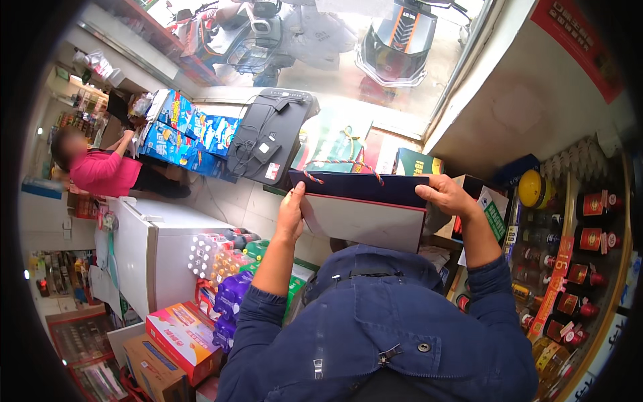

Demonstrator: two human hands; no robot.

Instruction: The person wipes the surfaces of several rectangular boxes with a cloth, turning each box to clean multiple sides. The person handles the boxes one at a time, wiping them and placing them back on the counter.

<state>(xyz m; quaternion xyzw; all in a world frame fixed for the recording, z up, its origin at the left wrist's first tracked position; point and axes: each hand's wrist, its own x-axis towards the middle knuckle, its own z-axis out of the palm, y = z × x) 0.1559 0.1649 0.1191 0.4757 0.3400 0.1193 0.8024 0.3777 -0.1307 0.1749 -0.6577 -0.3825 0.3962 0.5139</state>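
Observation:
In front of my torso I hold a dark navy paper gift bag [361, 188] by its two ends. My left hand [291, 211] pinches its left edge, thumb on top. At the right end, my right hand [444, 196] grips the corner between thumb and fingers. A multicoloured twisted cord handle [346, 163] arches from the bag's far side. Below the navy strip, a red-edged pale grey panel [366, 218] faces me; I cannot tell whether it belongs to the bag or to a box. Behind lies a green and white gift bag [326, 143].
A black printer [274, 135] with cables lies by the window, next to blue cartons [186, 128]. A person in pink [103, 168] stands at left. Bottle packs [228, 261], cartons [183, 331] and a white chest freezer [176, 251] are left of me. Bottle shelves [557, 271] line the right.

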